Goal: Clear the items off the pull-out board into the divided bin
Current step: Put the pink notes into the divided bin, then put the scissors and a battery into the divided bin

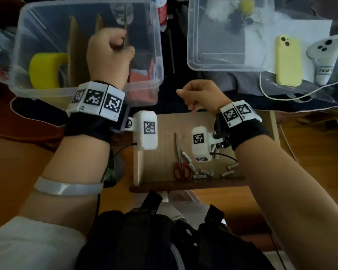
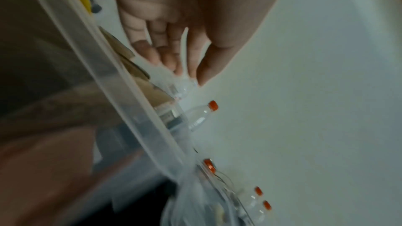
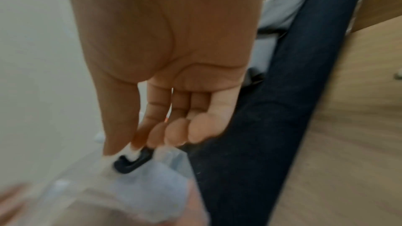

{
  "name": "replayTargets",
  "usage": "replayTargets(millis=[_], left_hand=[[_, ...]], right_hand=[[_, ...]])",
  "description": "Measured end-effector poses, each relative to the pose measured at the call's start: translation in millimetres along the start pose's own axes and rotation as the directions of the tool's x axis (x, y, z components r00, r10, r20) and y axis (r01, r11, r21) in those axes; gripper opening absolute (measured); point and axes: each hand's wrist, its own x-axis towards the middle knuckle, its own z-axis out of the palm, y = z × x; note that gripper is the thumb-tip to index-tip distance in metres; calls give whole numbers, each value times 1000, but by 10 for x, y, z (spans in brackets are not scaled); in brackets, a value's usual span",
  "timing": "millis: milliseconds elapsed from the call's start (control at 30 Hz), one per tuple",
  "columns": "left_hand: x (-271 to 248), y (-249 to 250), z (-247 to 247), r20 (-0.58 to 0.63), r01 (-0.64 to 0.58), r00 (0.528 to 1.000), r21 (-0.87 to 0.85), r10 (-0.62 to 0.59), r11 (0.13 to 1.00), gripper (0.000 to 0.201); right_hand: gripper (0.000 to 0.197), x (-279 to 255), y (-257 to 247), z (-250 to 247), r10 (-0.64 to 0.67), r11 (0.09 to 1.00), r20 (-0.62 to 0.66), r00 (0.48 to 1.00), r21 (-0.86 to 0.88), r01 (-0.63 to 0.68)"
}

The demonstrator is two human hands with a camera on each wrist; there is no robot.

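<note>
The clear divided bin stands at the upper left, split by upright cardboard dividers. My left hand hangs inside it over a middle compartment. In the left wrist view its fingers point down nearly straight with the thumb beside them, and nothing shows between them. My right hand hovers loosely curled above the far edge of the pull-out board, holding nothing. Red-handled scissors and several white batteries lie on the board near its front edge.
A yellow tape roll fills the bin's left compartment and an orange item lies in the right one. A second clear bin, a yellow phone, a white controller and a cable sit to the right. Clear bottles with orange caps stand behind the bin.
</note>
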Motion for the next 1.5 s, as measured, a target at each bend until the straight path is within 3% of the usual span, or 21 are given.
replayTargets(millis=[67, 133, 233, 300, 333, 367, 400, 467, 533, 633, 700, 733, 800, 867, 967, 1033, 1100, 1200, 1333, 1433, 1500], left_hand=[[-215, 85, 131, 76, -106, 989, -255, 129, 961, 26], [-461, 136, 322, 313, -90, 919, -427, 241, 900, 18], [-741, 80, 711, 692, 104, 673, -441, 263, 892, 21], [-876, -142, 1033, 858, 203, 491, -280, 150, 938, 23], [-935, -297, 1193, 907, 245, 418, -175, 59, 954, 24], [-1004, -436, 1329, 925, 292, 378, -75, -43, 953, 23], [-1064, -591, 1462, 912, 348, 375, 26, -164, 937, 21], [-1134, -925, 1708, 796, 461, 445, 189, -410, 867, 22], [-1146, -1232, 1881, 678, 522, 480, 288, -556, 803, 28], [-1147, -1456, 2076, 640, 539, 481, 323, -599, 778, 24], [-1119, -1493, 2210, 620, 523, 514, 322, -593, 789, 45], [-1101, -1484, 2255, 617, 500, 521, 339, -590, 796, 54], [-1048, -1504, 2330, 612, 461, 520, 385, -595, 799, 54], [-1018, -1570, 2383, 548, 435, 563, 439, -618, 786, 41], [-1046, -1585, 2345, 439, 248, 691, 602, -574, 759, 31], [-1066, -1583, 2323, 396, 176, 738, 669, -547, 722, 37], [-1042, -1590, 2306, 382, 191, 739, 670, -554, 717, 47], [-1016, -1594, 2233, 408, 180, 703, 689, -582, 702, 31], [-1025, -1578, 2126, 485, 212, 587, 681, -648, 701, 22], [-1015, -1619, 2129, 496, 403, 549, 549, -673, 733, 31], [-994, -1626, 2105, 520, 557, 524, 390, -675, 733, 19]], right_hand=[[17, -49, 261, -107, 122, 991, 81, 989, -68, -116], [13, -80, 558, -201, 233, 968, 118, 965, -120, -219], [3, -133, 1001, -289, 349, 932, 73, 934, -136, -337], [5, -169, 1275, -319, 397, 910, 39, 917, -151, -387], [6, -187, 1398, -320, 416, 901, 34, 909, -152, -407], [8, -201, 1513, -315, 440, 890, 33, 898, -151, -430], [10, -207, 1630, -307, 470, 875, 28, 882, -150, -461], [16, -213, 1825, -293, 533, 838, 9, 846, -139, -527], [24, -204, 1975, -291, 578, 807, -38, 815, -127, -577], [33, -172, 2142, -368, 521, 756, -316, 793, -260, -601], [43, -144, 2195, -453, 441, 750, -486, 755, -263, -607], [51, -122, 2226, -491, 451, 752, -502, 738, -230, -617], [67, -68, 2261, -528, 492, 736, -421, 762, -266, -622], [74, -15, 2266, -512, 482, 689, -314, 818, -442, -575], [65, 68, 2336, -439, 361, 678, -245, 900, -594, -434], [49, 77, 2390, -408, 294, 705, -219, 930, -607, -366], [39, 65, 2425, -414, 264, 706, -163, 951, -639, -305], [42, 78, 2413, -450, 327, 686, -52, 943, -674, -275], [52, 115, 2323, -449, 377, 667, -7, 926, -691, -277], [57, 123, 2302, -400, 409, 611, 1, 912, -743, -273], [63, 144, 2303, -389, 431, 566, -7, 902, -776, -276]])
